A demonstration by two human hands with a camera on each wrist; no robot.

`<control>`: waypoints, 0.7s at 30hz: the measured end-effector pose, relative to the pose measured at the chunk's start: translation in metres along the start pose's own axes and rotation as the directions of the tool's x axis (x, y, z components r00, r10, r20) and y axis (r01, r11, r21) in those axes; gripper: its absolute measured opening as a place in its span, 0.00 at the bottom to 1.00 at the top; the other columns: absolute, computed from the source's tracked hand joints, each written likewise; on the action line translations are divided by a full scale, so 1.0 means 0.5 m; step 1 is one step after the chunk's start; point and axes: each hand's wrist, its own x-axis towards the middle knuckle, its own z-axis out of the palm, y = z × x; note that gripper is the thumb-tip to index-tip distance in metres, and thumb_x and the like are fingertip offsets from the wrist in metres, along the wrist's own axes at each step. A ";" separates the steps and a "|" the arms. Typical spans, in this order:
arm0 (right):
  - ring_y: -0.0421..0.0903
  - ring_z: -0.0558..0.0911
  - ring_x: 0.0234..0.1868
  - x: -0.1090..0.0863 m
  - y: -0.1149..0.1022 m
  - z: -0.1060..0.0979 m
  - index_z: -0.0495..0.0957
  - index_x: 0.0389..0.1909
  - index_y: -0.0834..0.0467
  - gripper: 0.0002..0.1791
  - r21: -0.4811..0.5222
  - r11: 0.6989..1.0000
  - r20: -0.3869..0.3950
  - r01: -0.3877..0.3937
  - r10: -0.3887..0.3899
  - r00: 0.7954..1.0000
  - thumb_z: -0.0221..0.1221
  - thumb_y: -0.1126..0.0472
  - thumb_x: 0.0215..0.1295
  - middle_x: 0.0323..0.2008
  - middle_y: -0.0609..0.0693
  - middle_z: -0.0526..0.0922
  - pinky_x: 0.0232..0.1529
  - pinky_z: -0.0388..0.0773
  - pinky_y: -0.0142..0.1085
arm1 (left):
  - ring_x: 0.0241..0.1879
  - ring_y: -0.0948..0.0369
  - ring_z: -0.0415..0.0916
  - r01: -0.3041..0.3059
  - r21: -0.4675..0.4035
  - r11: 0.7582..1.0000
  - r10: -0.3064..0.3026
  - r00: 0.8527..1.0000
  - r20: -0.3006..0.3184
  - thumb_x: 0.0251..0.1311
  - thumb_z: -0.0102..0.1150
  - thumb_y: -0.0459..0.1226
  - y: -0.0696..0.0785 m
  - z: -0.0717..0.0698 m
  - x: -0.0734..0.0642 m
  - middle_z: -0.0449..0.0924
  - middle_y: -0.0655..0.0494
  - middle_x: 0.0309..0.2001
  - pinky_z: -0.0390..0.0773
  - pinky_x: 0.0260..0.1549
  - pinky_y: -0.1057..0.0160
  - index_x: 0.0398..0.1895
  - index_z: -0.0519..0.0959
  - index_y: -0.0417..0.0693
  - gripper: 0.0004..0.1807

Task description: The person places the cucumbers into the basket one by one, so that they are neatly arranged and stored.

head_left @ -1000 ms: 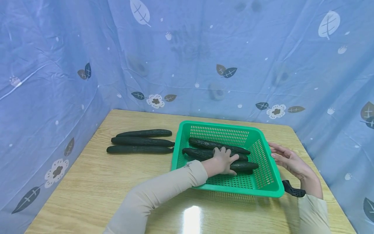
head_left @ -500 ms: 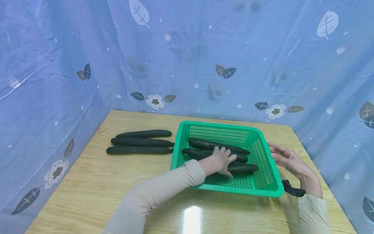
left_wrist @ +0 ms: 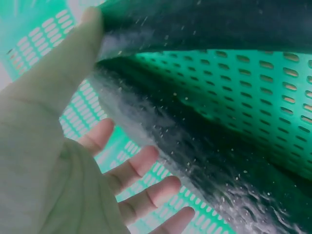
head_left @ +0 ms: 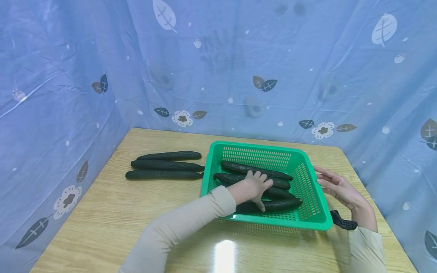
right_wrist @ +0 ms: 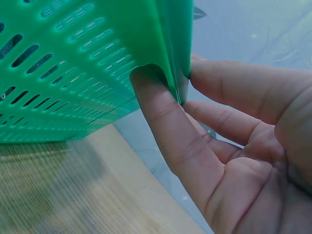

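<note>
"Four cucumbers [head_left: 278,193] inside the green basket [head_left: 286,225], head view! Three loose cucumbers [head_left: 167,165] left of it on the table [head_left: 136,216]."

"Left hand [head_left: 253,187]?"

"Over those four, fingers spread."

"And left wrist?"

"Thumb against one cucumber, other fingers extended, not gripping."

"Right wrist?"

"Right hand [right_wrist: 258,163] pinching the basket's edge, palm clear!"

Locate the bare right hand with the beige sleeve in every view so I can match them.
Head: bare, beige-sleeved right hand at the right, against the right rim of the green slotted plastic basket.
Left wrist: not in it.
Right wrist: from centre to right edge, fingers on the basket's rim.
Shared landmark: that basket, in all three views.
</note>
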 end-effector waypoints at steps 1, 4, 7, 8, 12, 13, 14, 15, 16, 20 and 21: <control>0.28 0.72 0.54 0.000 0.000 0.000 0.42 0.72 0.63 0.30 0.003 1.000 0.003 0.002 -0.002 1.000 0.40 0.67 0.73 0.57 0.33 0.67 0.48 0.73 0.24 | 0.56 0.62 0.58 0.001 0.003 1.000 -0.001 1.000 -0.003 0.41 0.53 0.72 -0.003 0.001 -0.001 0.57 0.63 0.61 0.62 0.56 0.59 0.62 0.52 0.69 0.45; 0.27 0.72 0.54 0.000 0.001 -0.001 0.42 0.72 0.63 0.30 0.001 1.000 0.001 -0.001 0.001 1.000 0.40 0.67 0.73 0.57 0.33 0.67 0.48 0.73 0.24 | 0.55 0.62 0.58 0.006 0.003 1.000 -0.006 1.000 -0.015 0.43 0.53 0.71 -0.014 0.001 -0.009 0.58 0.63 0.59 0.62 0.58 0.59 0.60 0.55 0.68 0.42; 0.26 0.72 0.54 -0.001 0.002 -0.001 0.42 0.72 0.63 0.30 -0.019 1.000 -0.011 -0.009 0.009 1.000 0.40 0.67 0.73 0.57 0.33 0.66 0.48 0.73 0.24 | 0.54 0.62 0.59 0.003 -0.035 0.999 -0.004 0.999 -0.045 0.47 0.54 0.68 -0.027 -0.001 -0.021 0.60 0.62 0.58 0.64 0.56 0.58 0.56 0.59 0.67 0.36; 0.25 0.71 0.54 -0.002 0.002 -0.002 0.42 0.72 0.63 0.30 -0.025 1.000 -0.014 -0.011 0.010 1.000 0.41 0.67 0.73 0.57 0.33 0.65 0.48 0.73 0.24 | 0.54 0.62 0.60 0.000 -0.048 0.999 -0.002 0.999 -0.054 0.48 0.53 0.67 -0.031 -0.003 -0.026 0.60 0.62 0.57 0.64 0.56 0.58 0.55 0.60 0.66 0.34; 0.26 0.71 0.54 -0.002 0.003 -0.002 0.43 0.72 0.63 0.30 -0.029 1.000 -0.016 -0.006 0.005 1.000 0.40 0.67 0.73 0.57 0.33 0.66 0.48 0.73 0.24 | 0.54 0.60 0.60 -0.001 -0.096 0.995 -0.007 0.996 -0.087 0.52 0.52 0.66 -0.046 -0.009 -0.046 0.61 0.60 0.56 0.65 0.54 0.57 0.52 0.62 0.65 0.29; 0.25 0.71 0.54 -0.003 0.003 -0.001 0.43 0.72 0.63 0.30 -0.031 1.000 -0.016 -0.005 0.004 1.000 0.40 0.67 0.73 0.57 0.32 0.66 0.48 0.73 0.24 | 0.55 0.60 0.60 0.001 -0.106 0.994 -0.011 0.995 -0.095 0.52 0.51 0.66 -0.050 -0.011 -0.050 0.61 0.60 0.57 0.65 0.53 0.57 0.51 0.62 0.65 0.29; 0.25 0.71 0.54 -0.003 0.003 -0.001 0.43 0.71 0.63 0.29 -0.032 0.999 -0.016 -0.004 0.003 1.000 0.40 0.67 0.73 0.57 0.32 0.66 0.48 0.73 0.24 | 0.55 0.60 0.60 0.001 -0.121 0.993 -0.014 0.995 -0.102 0.52 0.51 0.65 -0.054 -0.012 -0.055 0.62 0.60 0.56 0.65 0.54 0.57 0.52 0.63 0.64 0.28; 0.25 0.71 0.54 -0.003 0.003 0.000 0.43 0.72 0.63 0.29 -0.033 0.999 -0.017 -0.004 0.003 1.000 0.40 0.67 0.73 0.57 0.32 0.66 0.48 0.73 0.24 | 0.56 0.59 0.60 0.002 -0.140 0.990 -0.017 0.994 -0.110 0.53 0.51 0.65 -0.058 -0.012 -0.059 0.62 0.60 0.57 0.65 0.54 0.56 0.52 0.63 0.64 0.28; 0.25 0.71 0.54 -0.003 0.003 0.000 0.44 0.72 0.63 0.29 -0.035 0.999 -0.019 -0.005 0.004 1.000 0.41 0.67 0.73 0.57 0.32 0.66 0.48 0.73 0.24 | 0.57 0.58 0.60 0.001 -0.155 0.988 -0.020 0.993 -0.120 0.54 0.51 0.64 -0.063 -0.013 -0.063 0.62 0.59 0.56 0.65 0.55 0.55 0.53 0.63 0.64 0.28; 0.24 0.71 0.54 -0.003 0.001 0.001 0.44 0.72 0.62 0.29 -0.046 0.999 -0.028 -0.011 0.010 1.000 0.41 0.67 0.73 0.56 0.31 0.65 0.47 0.73 0.24 | 0.58 0.56 0.60 -0.004 -0.249 0.968 -0.034 0.989 -0.146 0.56 0.52 0.62 -0.083 -0.012 -0.080 0.62 0.58 0.56 0.63 0.58 0.51 0.54 0.63 0.62 0.28; 0.24 0.71 0.54 -0.003 0.001 0.002 0.44 0.72 0.62 0.29 -0.048 0.999 -0.030 -0.012 0.011 0.999 0.41 0.67 0.73 0.56 0.31 0.65 0.47 0.73 0.24 | 0.58 0.55 0.59 -0.005 -0.269 0.963 -0.038 0.987 -0.155 0.56 0.52 0.61 -0.088 -0.011 -0.084 0.62 0.57 0.56 0.63 0.58 0.51 0.54 0.63 0.61 0.27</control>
